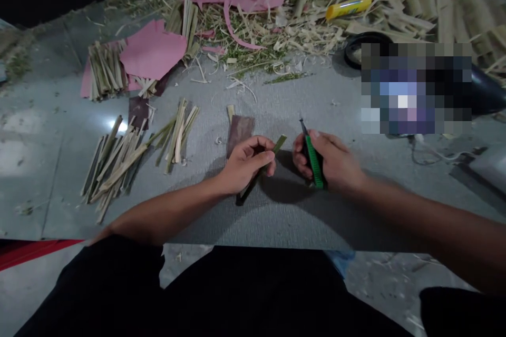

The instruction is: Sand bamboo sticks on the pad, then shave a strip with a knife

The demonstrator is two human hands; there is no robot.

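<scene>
Pinched between the thumb and fingers of my left hand (251, 163) is a thin green bamboo strip (280, 143), tilted up to the right. My right hand (332, 160) is closed around a green utility knife (313, 160), its narrow blade pointing up and away from me. A small gap separates the knife from the strip. Just beyond my left hand lies a brown piece of sandpaper-like sheet (241, 130), partly covered by that hand. To the left, a loose pile of cut bamboo strips (118, 163) and a smaller group of strips (179, 134) rest on the grey table.
Pink paper (154, 50) and a bundle of strips (106, 71) lie at the back left. Shavings (269, 37) heap along the back with a yellow tube (348, 8). A black tape roll (356, 47) and a pixelated area are at right. The table's front edge (253, 246) is near my body.
</scene>
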